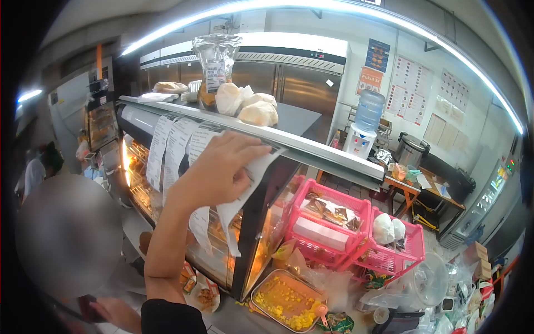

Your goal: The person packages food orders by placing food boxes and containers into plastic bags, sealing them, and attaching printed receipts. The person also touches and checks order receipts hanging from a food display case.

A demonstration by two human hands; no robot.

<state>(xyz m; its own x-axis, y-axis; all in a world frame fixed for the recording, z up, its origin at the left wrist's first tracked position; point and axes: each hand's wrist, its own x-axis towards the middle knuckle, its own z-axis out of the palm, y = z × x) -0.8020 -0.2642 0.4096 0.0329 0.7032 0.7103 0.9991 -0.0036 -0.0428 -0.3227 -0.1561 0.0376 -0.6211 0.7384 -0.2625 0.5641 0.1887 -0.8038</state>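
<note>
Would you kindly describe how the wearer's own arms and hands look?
The left hand is bare, with no glove, ring or watch visible; a black sleeve ends near the elbow. Another bare hand shows at the lower left, but I cannot tell whose it is.

Head camera faces forward-down, near left hand (pixel 223 166).

White slips (pixel 178 142), dark-printed, beside the fingers (pixel 253 147)! Pink crates (pixel 395 266) to their right, blue bottle (pixel 369 109) beyond, yellow bits (pixel 300 320) below!
</note>
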